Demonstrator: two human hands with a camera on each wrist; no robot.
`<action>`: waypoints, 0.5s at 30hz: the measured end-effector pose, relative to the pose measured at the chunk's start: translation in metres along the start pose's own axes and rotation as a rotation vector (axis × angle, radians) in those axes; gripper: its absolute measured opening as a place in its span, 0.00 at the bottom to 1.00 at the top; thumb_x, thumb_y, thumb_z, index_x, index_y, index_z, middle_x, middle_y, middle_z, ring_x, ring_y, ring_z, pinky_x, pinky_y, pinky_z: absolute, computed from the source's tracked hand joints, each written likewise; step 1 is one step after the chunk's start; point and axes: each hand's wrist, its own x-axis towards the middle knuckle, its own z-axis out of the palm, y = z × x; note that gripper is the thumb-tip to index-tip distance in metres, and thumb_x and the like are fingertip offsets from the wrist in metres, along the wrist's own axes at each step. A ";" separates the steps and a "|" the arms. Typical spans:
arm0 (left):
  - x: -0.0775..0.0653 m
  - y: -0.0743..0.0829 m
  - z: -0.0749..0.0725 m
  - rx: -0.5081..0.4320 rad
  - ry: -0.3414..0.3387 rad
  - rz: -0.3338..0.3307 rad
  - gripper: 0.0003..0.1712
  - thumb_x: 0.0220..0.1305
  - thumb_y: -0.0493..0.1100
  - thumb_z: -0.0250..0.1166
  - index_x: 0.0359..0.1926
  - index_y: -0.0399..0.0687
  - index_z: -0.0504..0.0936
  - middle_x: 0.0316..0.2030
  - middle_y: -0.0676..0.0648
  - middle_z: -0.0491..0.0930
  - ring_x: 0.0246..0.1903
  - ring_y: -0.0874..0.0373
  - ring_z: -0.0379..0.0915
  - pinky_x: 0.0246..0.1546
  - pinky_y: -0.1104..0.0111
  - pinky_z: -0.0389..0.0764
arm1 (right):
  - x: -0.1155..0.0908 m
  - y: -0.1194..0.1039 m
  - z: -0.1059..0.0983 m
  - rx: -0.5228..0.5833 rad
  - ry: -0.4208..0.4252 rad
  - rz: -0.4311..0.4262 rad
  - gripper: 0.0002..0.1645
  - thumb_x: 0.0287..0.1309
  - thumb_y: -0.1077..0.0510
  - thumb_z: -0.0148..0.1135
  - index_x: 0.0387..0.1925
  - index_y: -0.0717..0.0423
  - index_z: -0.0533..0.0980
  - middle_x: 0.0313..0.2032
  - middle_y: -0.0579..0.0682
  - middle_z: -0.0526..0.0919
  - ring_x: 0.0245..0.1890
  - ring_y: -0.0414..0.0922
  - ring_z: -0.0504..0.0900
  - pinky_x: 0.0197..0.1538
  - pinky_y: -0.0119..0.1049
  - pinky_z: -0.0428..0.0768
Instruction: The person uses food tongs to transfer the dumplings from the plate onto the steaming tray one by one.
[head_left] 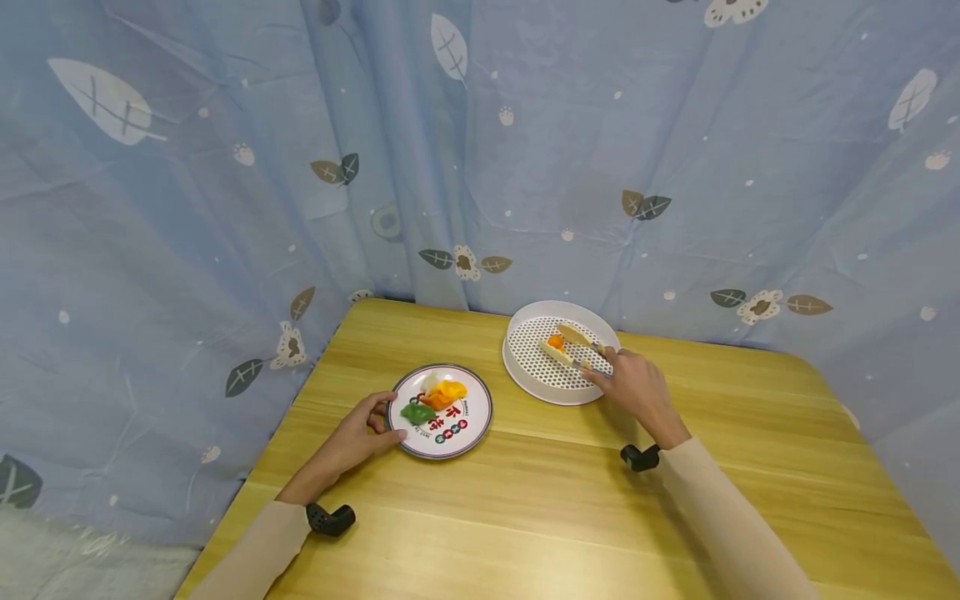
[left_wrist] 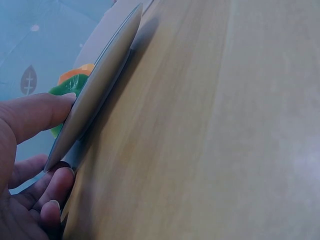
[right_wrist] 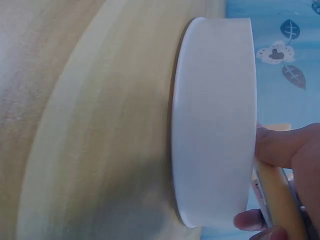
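My left hand (head_left: 358, 437) grips the left rim of a round white plate (head_left: 474, 421), thumb over the edge and fingers under it. Green (head_left: 417, 413), yellow (head_left: 450, 389) and orange (head_left: 437, 400) dumpling-like pieces lie on the plate, beside a whitish one (head_left: 429, 382). In the left wrist view the plate (left_wrist: 95, 95) appears edge-on, just off the wood. My right hand (head_left: 637, 385) holds tongs (head_left: 576, 336) with tan tips and handles. Their tips reach into a white perforated steamer basket (head_left: 517, 371), on either side of a small orange piece (head_left: 556, 342).
Both things are on a wooden table (head_left: 510, 517). The basket stands near the back edge, close to a blue patterned curtain (head_left: 555, 167) that hangs behind and along the left. In the right wrist view the basket's tall side wall (right_wrist: 215, 120) stands beside the hand.
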 end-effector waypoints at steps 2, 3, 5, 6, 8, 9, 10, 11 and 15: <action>0.000 0.000 0.000 0.000 -0.001 0.001 0.40 0.53 0.50 0.73 0.65 0.54 0.66 0.48 0.44 0.67 0.39 0.51 0.63 0.37 0.66 0.68 | -0.002 0.000 0.000 0.021 -0.005 0.013 0.42 0.53 0.31 0.61 0.58 0.57 0.75 0.37 0.57 0.81 0.32 0.55 0.79 0.31 0.52 0.76; 0.000 0.001 0.000 0.000 -0.001 0.001 0.40 0.53 0.50 0.73 0.65 0.54 0.66 0.48 0.44 0.67 0.39 0.51 0.63 0.37 0.66 0.68 | -0.002 0.001 0.000 0.030 -0.004 0.018 0.43 0.53 0.30 0.61 0.58 0.57 0.74 0.38 0.57 0.81 0.33 0.55 0.80 0.32 0.52 0.76; 0.000 0.001 0.000 -0.001 -0.003 0.004 0.40 0.54 0.50 0.73 0.65 0.54 0.65 0.48 0.44 0.67 0.39 0.51 0.63 0.37 0.65 0.68 | -0.004 0.001 0.000 0.048 -0.004 0.025 0.43 0.53 0.30 0.60 0.59 0.57 0.74 0.40 0.58 0.81 0.35 0.57 0.80 0.33 0.53 0.76; 0.000 0.001 0.000 0.001 -0.004 0.004 0.40 0.54 0.50 0.73 0.66 0.54 0.65 0.48 0.44 0.67 0.39 0.51 0.63 0.37 0.65 0.68 | -0.005 0.001 -0.001 0.058 -0.002 0.028 0.44 0.53 0.29 0.60 0.59 0.57 0.74 0.40 0.58 0.81 0.35 0.57 0.80 0.33 0.53 0.76; 0.000 0.001 0.000 0.005 -0.006 0.002 0.40 0.54 0.50 0.72 0.66 0.54 0.65 0.48 0.44 0.67 0.39 0.51 0.63 0.37 0.65 0.68 | -0.007 0.000 -0.002 0.074 0.008 0.018 0.44 0.52 0.29 0.60 0.60 0.56 0.74 0.37 0.57 0.81 0.33 0.55 0.80 0.31 0.52 0.75; 0.000 0.001 0.000 0.007 -0.006 0.001 0.40 0.54 0.50 0.72 0.66 0.54 0.65 0.48 0.45 0.67 0.39 0.51 0.63 0.37 0.65 0.68 | -0.009 -0.001 -0.003 0.081 0.014 0.010 0.44 0.52 0.29 0.60 0.59 0.56 0.74 0.34 0.55 0.80 0.31 0.53 0.79 0.30 0.50 0.75; 0.000 0.001 0.000 0.009 -0.006 0.002 0.40 0.54 0.50 0.72 0.66 0.54 0.65 0.48 0.45 0.67 0.39 0.51 0.63 0.37 0.65 0.68 | -0.010 -0.002 -0.004 0.091 0.021 -0.001 0.43 0.52 0.30 0.61 0.59 0.56 0.75 0.31 0.54 0.79 0.29 0.52 0.78 0.28 0.47 0.74; -0.001 0.001 0.000 0.009 -0.006 0.000 0.40 0.54 0.50 0.72 0.66 0.54 0.65 0.48 0.45 0.67 0.39 0.51 0.63 0.37 0.65 0.68 | -0.011 -0.004 -0.006 0.103 0.030 -0.013 0.43 0.51 0.30 0.62 0.59 0.55 0.75 0.28 0.52 0.77 0.27 0.50 0.76 0.27 0.45 0.72; -0.001 0.002 0.000 0.008 -0.001 0.005 0.40 0.54 0.50 0.72 0.66 0.54 0.65 0.49 0.44 0.67 0.39 0.51 0.63 0.37 0.65 0.68 | -0.015 -0.012 -0.009 0.143 0.067 -0.056 0.42 0.49 0.31 0.65 0.58 0.54 0.76 0.20 0.47 0.68 0.21 0.45 0.67 0.24 0.39 0.66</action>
